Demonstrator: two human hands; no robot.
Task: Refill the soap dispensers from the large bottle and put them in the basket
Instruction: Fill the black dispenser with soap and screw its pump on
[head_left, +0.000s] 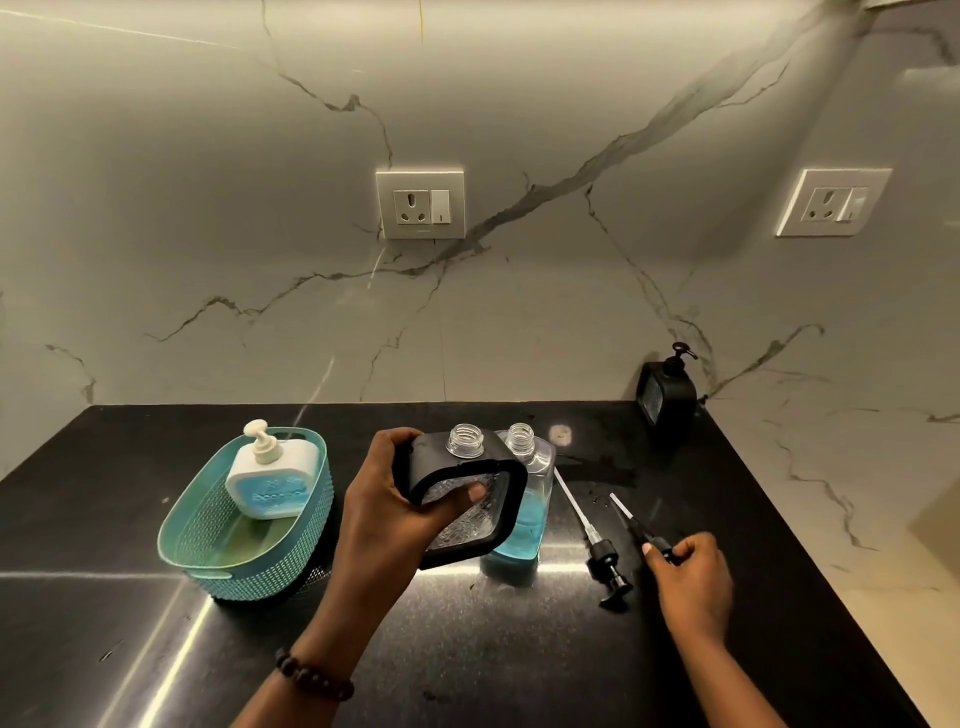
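Soap dispenser (465, 499), black-framed with an open clear neck, is held tilted above the dark counter (519, 665) by the left hand (387, 514), fingers clamped around its frame. Behind it stands the large bottle (524, 514) of blue liquid, uncapped. The right hand (693, 577) pinches a black pump (647, 535) lying on the counter. A white dispenser (272, 478) sits in the teal basket (208, 545). No writing is legible.
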